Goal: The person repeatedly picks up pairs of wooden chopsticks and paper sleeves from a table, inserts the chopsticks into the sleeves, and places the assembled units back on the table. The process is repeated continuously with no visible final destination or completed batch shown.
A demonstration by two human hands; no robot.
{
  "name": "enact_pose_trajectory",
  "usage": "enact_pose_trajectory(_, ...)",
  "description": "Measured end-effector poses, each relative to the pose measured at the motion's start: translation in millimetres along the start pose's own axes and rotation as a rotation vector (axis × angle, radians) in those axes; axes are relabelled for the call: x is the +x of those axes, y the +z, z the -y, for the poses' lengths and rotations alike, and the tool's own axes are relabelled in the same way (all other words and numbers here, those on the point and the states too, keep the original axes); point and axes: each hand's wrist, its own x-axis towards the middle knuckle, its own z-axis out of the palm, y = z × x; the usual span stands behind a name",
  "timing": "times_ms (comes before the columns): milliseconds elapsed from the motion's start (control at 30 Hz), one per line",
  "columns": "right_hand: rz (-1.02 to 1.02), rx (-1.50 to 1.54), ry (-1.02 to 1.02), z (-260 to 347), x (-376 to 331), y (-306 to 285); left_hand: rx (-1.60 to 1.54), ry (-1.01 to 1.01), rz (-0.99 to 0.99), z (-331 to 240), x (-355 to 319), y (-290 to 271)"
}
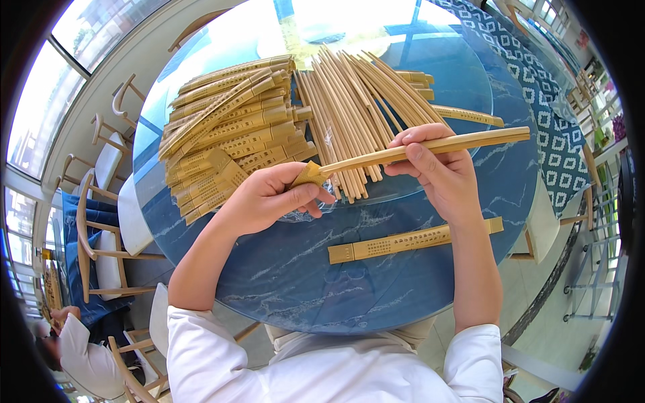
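Observation:
My right hand grips a pair of wooden chopsticks between thumb and fingers, their thick ends pointing right. Their thin ends meet the mouth of a gold-brown paper chopstick sleeve, pinched in my left hand; whether the tips are inside it I cannot tell. Most of that sleeve is hidden by my left fingers. Beyond my hands lies a bundle of loose chopsticks, partly on clear plastic. Left of it is a heaped pile of printed paper sleeves. One more sleeve lies near me, partly behind my right forearm.
The round blue marbled table carries a glass turntable. Another sleeve and a small stack lie right of the bundle. Wooden chairs stand at the left. A patterned blue cloth hangs at the right. Another person is at lower left.

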Motion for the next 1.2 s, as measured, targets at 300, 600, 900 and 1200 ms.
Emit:
enact_pose_trajectory(300,0.016,0.002,-0.007,1.6,-0.2,-0.3,-0.028,-0.006,0.022,3.4,-0.6,-1.6)
enact_pose_trajectory(600,0.146,-0.061,-0.141,-0.5,-1.3,-2.5,-0.086,-0.061,0.014,2.6,0.3,-3.0)
enact_pose_trajectory(900,0.082,-0.076,-0.079,3.2,-2.6,2.7,-0.031,-0.002,-0.019,4.0,-2.7,0.2)
enact_pose_trajectory(1200,0.023,0.024,0.064,-0.4,0.2,-1.5,0.131,0.153,-0.076,6.4,-4.5,7.8)
